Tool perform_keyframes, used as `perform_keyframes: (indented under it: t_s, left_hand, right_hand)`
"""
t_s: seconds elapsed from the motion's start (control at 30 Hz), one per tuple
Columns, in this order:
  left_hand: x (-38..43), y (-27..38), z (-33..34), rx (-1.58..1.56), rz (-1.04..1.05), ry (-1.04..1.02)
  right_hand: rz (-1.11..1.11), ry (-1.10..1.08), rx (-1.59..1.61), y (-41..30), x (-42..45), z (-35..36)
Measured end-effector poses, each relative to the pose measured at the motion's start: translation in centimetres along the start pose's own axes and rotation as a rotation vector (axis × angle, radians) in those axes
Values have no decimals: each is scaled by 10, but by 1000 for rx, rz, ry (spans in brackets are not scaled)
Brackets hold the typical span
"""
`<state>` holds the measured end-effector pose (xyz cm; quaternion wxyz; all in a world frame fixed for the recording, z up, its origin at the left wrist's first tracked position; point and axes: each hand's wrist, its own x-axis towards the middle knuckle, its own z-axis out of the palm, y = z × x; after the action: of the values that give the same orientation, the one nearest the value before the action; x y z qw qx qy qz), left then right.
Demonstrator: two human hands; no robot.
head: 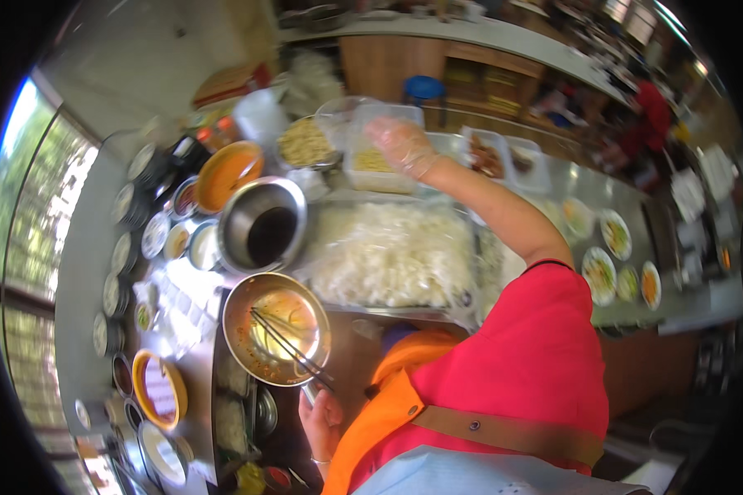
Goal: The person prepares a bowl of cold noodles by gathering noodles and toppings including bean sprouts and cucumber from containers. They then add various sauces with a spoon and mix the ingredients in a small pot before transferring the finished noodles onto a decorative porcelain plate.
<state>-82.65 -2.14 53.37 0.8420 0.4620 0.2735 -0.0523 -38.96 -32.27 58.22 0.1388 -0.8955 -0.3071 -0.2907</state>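
Observation:
My left hand (321, 427) grips the handle of a metal pan (235, 334) at the lower middle. Inside the pan are a little liquid and reddish residue, and dark chopsticks (288, 346) lean across its rim towards that hand. In a clear plastic glove, my right hand (402, 145) reaches over a clear plastic tub (381, 180) of small yellowish pieces (371, 161). Blur hides whether its fingers hold anything. Between the two hands lies a wide tray of white noodles (390, 253), partly covered by clear plastic film.
A steel pot (229, 235) of dark liquid stands just beyond the pan. Around it are an orange bowl (223, 176), a bowl of pale chopped food (306, 142) and small bowls. Further tubs (486, 154) stand right of my hand; plates of food (599, 276) sit far right.

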Motion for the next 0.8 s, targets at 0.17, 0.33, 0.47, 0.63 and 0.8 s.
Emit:
perform_keyframes:
  t_s: [0.17,0.33,0.47,0.63,0.8]
  left_hand:
    - [-39,-57,58,168,-191,-202]
    - [-114,-63,165,628,-157,-266]
    - [-129,-124,201,707,-251,-216]
    - [-164,-178,307,617,-317,-239]
    - [-177,-286,415,460,-374,-245]
  right_hand:
    - [384,-365,-209,37,-257,-179]
    - [984,-500,-374,85,-482,-344]
    - [1350,-457,-406,141,-607,-399]
    - [1309,-375,-393,252,-701,-467]
    - [1146,-598,-476,398,-805,-438]
